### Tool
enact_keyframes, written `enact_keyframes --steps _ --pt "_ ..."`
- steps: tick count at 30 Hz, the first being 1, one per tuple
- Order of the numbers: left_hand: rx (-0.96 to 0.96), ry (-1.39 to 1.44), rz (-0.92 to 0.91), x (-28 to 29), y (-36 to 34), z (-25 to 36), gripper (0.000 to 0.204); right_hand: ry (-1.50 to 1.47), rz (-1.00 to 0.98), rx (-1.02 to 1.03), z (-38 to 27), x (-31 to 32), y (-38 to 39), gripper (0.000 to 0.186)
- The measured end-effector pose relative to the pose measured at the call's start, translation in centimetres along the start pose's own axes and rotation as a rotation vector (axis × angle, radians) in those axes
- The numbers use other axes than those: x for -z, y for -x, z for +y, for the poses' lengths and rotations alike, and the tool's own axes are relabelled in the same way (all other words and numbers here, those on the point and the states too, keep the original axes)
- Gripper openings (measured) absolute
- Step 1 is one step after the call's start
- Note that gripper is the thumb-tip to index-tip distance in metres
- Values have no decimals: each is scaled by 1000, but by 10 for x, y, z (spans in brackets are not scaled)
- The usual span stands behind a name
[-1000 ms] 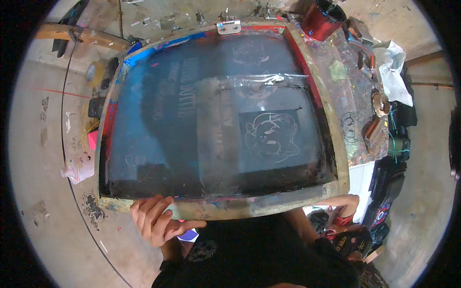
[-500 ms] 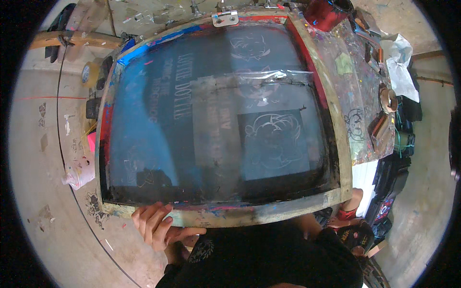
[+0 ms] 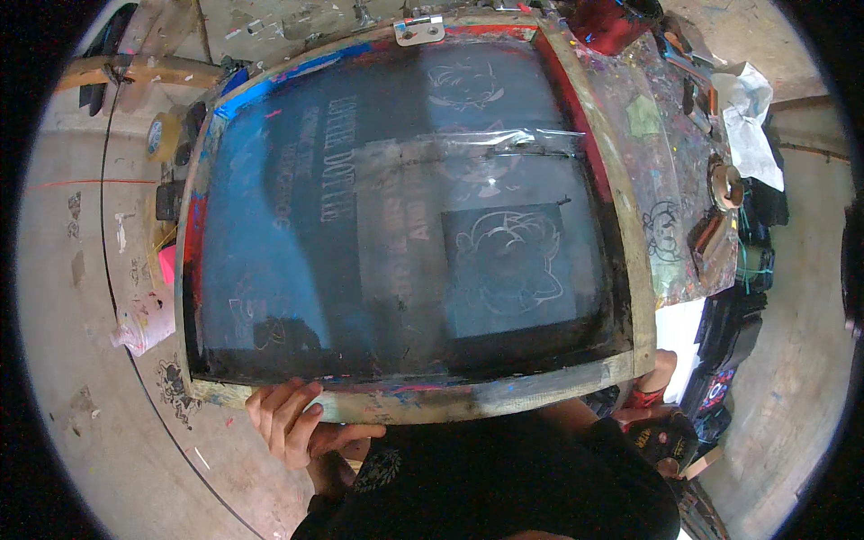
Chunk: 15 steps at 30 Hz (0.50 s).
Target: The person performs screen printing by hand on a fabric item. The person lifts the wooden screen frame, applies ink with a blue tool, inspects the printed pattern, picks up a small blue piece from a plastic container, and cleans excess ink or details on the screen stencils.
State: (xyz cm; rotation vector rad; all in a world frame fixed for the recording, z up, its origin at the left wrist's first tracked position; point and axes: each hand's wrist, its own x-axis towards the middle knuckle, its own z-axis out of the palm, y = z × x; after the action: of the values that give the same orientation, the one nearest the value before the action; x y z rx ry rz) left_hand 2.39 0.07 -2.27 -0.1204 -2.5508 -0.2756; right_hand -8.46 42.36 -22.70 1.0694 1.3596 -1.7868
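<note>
A large wooden-framed printing screen is tilted up in front of me, with blue-grey mesh, faint lettering and cartoon-face outlines. My left hand is closed on its near wooden edge, left of the middle, fingers over the top and thumb along the front side. A metal hinge clamp sits at the screen's far edge. Clear tape crosses part of the mesh. My right forearm passes under the near edge, and the screen hides the right hand.
At right, a paint-stained table bears a dark red can, a tape roll and small tools. White paper lies beside them. Another person in a dark cap is close at lower right. A yellowish tape roll stands at left.
The screen appears shifted very slightly left in the view. My left hand keeps its hold on the same spot. The other person's arm at lower right has moved a little.
</note>
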Motion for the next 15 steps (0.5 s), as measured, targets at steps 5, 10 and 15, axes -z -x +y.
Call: enact_keyframes --steps 5,10,15 --pt "5 15 38 1 2 -3 69 12 -4 -16 1 0 1 49" --pt "-39 10 -5 3 6 -5 83 21 -5 -21 4 1 -1 48" --pt "-35 0 -1 4 2 -5 57 31 -12 -29 4 -1 -1 48"
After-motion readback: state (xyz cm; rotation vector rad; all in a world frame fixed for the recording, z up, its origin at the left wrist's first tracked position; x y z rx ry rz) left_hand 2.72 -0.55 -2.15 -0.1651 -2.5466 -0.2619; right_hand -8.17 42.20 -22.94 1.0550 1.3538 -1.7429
